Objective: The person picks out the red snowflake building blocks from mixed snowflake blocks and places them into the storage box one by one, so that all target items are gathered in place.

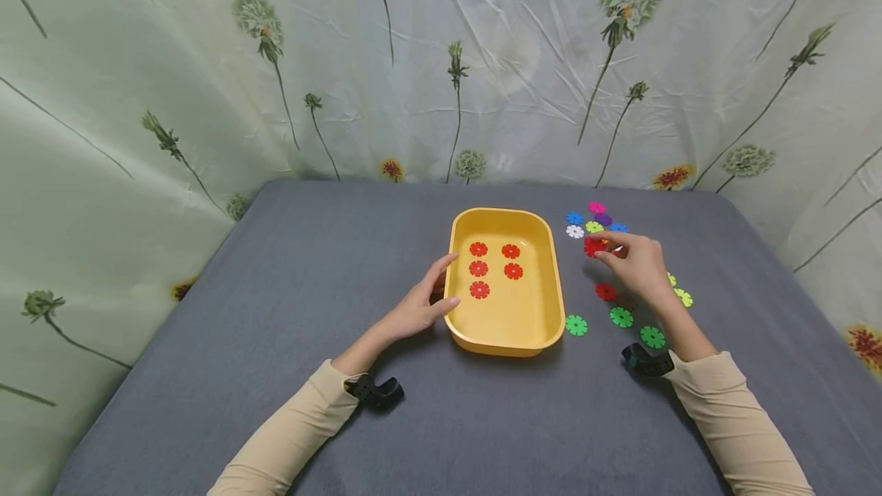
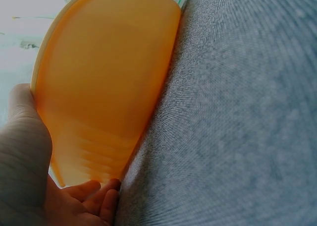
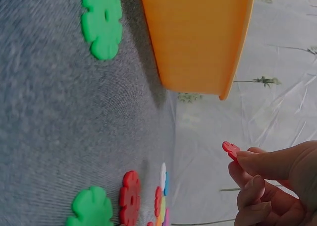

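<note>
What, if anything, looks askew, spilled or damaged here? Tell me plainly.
Nothing stands out: the tray sits upright, five red discs lie in two columns inside, and loose discs lie scattered on the table beside it. No breakage shows.

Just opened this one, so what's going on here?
A person's right hand pinches a red, flower-shaped plastic disc above the grey cloth-covered table. The left hand rests against the left side of a yellow rectangular plastic tray. Five matching red discs lie inside; more red, green and other-coloured discs lie right of it.
</note>
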Tool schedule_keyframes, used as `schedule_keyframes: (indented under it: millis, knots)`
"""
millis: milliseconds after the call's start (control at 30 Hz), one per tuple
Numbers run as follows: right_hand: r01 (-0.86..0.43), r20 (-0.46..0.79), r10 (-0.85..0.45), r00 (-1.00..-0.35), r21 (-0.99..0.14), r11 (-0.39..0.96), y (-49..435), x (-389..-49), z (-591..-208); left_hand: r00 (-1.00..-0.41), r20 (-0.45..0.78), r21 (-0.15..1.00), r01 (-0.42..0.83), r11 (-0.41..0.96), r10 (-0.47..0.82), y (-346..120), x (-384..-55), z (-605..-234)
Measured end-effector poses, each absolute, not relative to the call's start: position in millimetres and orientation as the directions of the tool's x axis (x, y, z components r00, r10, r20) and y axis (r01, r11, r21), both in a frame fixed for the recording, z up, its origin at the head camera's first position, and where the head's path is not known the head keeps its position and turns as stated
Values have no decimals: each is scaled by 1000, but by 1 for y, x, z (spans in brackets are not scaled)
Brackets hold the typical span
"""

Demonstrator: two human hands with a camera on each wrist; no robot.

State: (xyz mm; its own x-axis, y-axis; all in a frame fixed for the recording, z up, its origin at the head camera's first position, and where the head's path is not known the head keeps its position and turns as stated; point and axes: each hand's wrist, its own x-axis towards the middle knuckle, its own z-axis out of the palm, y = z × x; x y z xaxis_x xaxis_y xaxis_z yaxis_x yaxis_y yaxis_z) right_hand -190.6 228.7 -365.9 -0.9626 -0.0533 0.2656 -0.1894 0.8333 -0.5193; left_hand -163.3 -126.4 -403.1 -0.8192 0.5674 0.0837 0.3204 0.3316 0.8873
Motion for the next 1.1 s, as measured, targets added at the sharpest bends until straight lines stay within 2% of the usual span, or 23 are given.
schedule_keyframes:
  millis: [200,1100]
  knots:
    - [-213,294,-61,-954,-519,828,223,-188,-362,-835,94,883,322,342,542,-127,-173,-425]
    - [-311,336,-140,-932,-538,784,199,-181,-351,-844,96,883,317,347,528,-128,-175,-425]
